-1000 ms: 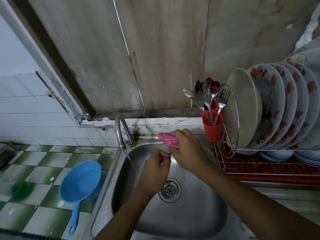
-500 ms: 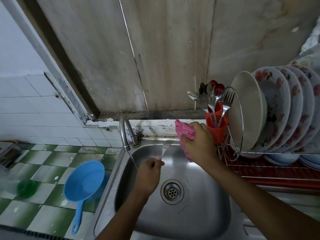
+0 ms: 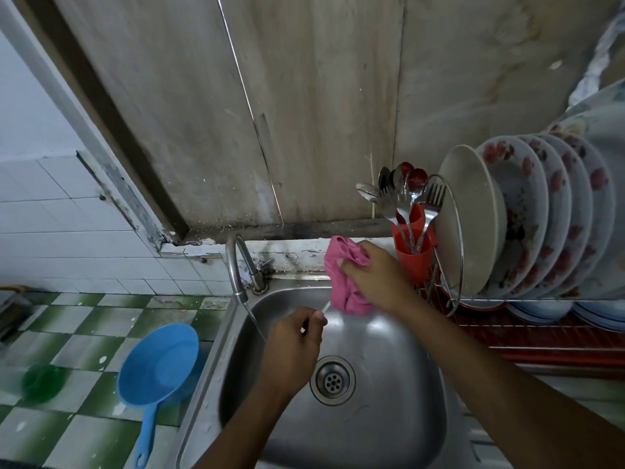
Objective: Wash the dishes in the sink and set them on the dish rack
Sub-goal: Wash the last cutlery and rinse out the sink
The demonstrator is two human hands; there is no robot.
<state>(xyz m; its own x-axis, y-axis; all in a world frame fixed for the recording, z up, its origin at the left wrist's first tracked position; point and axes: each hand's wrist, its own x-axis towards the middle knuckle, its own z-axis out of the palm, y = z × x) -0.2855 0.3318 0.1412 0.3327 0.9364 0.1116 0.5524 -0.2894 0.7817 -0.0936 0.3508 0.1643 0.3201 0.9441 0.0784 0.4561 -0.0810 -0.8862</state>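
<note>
On the green-and-white tiled worktop [image 3: 84, 431], at nine o'clock from the sink, lies a blue plastic scoop [image 3: 157, 367], its handle pointing to six o'clock. The steel sink [image 3: 389, 418] has its drain [image 3: 333, 380] at the centre. A thin stream of water falls into it from the tap [image 3: 235, 265] at its eleven o'clock corner.

Over the basin the left hand [image 3: 291, 343] pinches the handle of a thin metal utensil [image 3: 325, 307], which points to one o'clock into a pink cloth [image 3: 345, 279]. The right hand [image 3: 375, 279] is bunched round that cloth, at twelve o'clock over the sink's back rim. The two hands are near each other but apart.

At two o'clock from the sink a red cup [image 3: 414, 262] holds forks and spoons [image 3: 404, 198], heads up. Just at three o'clock of it, the dish rack [image 3: 541, 346] carries a plain plate [image 3: 470, 218] and a row of flowered plates [image 3: 527, 211] on edge, with more dishes [image 3: 541, 311] stacked beneath.

A green object [image 3: 42, 384] at the far left is too blurred to name. The utensil's head is hidden inside the cloth, so fork or spoon cannot be told. The rack and its last plates are cut off by the right edge.
</note>
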